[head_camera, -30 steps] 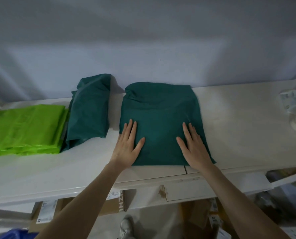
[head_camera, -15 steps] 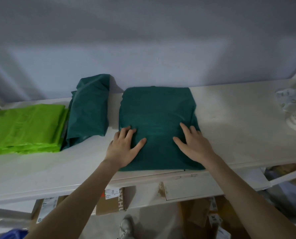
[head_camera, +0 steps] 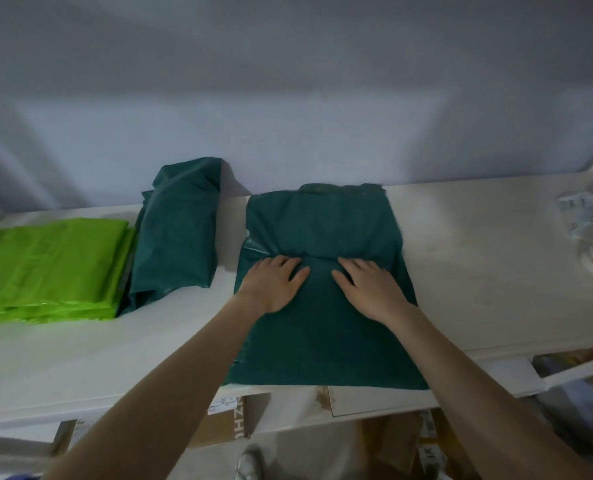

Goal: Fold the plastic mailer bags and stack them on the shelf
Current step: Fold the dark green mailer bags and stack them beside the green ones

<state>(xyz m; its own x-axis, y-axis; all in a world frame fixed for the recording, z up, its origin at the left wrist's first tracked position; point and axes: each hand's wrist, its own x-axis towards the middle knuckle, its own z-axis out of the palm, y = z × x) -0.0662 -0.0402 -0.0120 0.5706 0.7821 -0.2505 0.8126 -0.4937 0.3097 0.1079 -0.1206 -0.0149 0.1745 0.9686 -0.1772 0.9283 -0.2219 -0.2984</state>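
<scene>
A dark green mailer bag (head_camera: pixel 326 327) lies flat on the white shelf (head_camera: pixel 478 265), its near edge at the shelf's front lip. Across its middle runs a crease. My left hand (head_camera: pixel 274 284) and my right hand (head_camera: pixel 369 289) both press flat on the bag beside that crease, fingers straight and pointing toward the wall. A second dark green bag (head_camera: pixel 177 226), loosely folded, leans to the left. Further left lies a stack of bright green folded mailers (head_camera: pixel 49 268).
A white patterned object (head_camera: pixel 592 233) sits at the shelf's right end. Below the shelf stand cardboard boxes (head_camera: pixel 232 420) with labels, and a shoe (head_camera: pixel 250 462) is on the floor. A pale wall backs the shelf.
Both hands slid forward from the bag's near edge to its middle and closer together. The bag now reaches the shelf's front lip and shows a crease across it.
</scene>
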